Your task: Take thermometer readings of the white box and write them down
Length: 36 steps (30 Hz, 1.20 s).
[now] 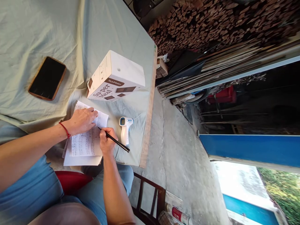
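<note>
My right hand (pixel 107 140) grips a black pen (pixel 119 144), its tip touching the upper sheet near the right side. Small handwriting in lines covers much of that paper (pixel 85 145), which lies on other sheets at the table's near edge. Laid flat across the upper part of the page is my left hand (pixel 83 120), fingers stretched out, a red cord round the wrist. Just right of the paper rests a white and blue infrared thermometer (pixel 126 129). Beyond the paper stands a white "Super Meal" box (pixel 117 76).
A smartphone (pixel 47 78) in a brown case lies on the pale tablecloth (pixel 58 28) to the left. The table's wooden edge (pixel 150 109) runs along the right. On the concrete floor are a dark wooden chair (pixel 150 193) and, farther off, stacked firewood (pixel 211 25).
</note>
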Each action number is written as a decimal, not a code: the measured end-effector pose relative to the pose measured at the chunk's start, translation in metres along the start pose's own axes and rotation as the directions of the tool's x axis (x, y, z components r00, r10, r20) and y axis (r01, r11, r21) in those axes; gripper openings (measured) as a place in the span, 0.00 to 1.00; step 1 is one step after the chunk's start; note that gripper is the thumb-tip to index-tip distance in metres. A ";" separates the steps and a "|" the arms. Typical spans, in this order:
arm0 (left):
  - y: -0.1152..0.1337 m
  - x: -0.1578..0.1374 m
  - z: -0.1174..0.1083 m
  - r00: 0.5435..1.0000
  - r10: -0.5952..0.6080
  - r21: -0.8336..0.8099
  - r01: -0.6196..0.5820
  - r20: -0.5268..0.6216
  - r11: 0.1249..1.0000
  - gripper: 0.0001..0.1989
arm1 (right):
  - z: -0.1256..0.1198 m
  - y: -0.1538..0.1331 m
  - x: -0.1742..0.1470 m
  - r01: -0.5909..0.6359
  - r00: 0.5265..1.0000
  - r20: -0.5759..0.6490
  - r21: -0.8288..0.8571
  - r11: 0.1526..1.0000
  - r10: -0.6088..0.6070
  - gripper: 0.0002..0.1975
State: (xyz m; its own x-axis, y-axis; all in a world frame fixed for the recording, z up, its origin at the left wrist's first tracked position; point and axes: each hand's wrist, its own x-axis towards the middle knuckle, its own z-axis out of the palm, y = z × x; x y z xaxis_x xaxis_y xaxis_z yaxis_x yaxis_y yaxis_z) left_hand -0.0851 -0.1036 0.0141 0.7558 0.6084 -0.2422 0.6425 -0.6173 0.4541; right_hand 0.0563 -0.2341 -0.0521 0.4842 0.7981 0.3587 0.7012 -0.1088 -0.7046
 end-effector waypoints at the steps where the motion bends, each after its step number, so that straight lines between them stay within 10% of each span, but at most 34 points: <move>1: 0.000 0.000 0.000 1.000 -0.001 -0.001 0.001 0.000 1.000 0.17 | 0.000 0.000 0.000 0.006 1.000 -0.007 0.000 1.000 -0.006 0.13; 36: 0.000 0.000 0.000 1.000 0.011 -0.028 -0.012 -0.014 1.000 0.16 | 0.000 0.001 -0.001 -0.035 0.999 -0.027 -0.021 0.999 0.035 0.13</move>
State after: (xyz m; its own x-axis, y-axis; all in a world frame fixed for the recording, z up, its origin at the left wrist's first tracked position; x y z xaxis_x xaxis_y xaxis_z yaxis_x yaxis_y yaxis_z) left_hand -0.0854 -0.1035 0.0143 0.7612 0.6081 -0.2253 0.6298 -0.6103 0.4806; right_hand 0.0563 -0.2343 -0.0531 0.5223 0.7775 0.3502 0.6944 -0.1494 -0.7039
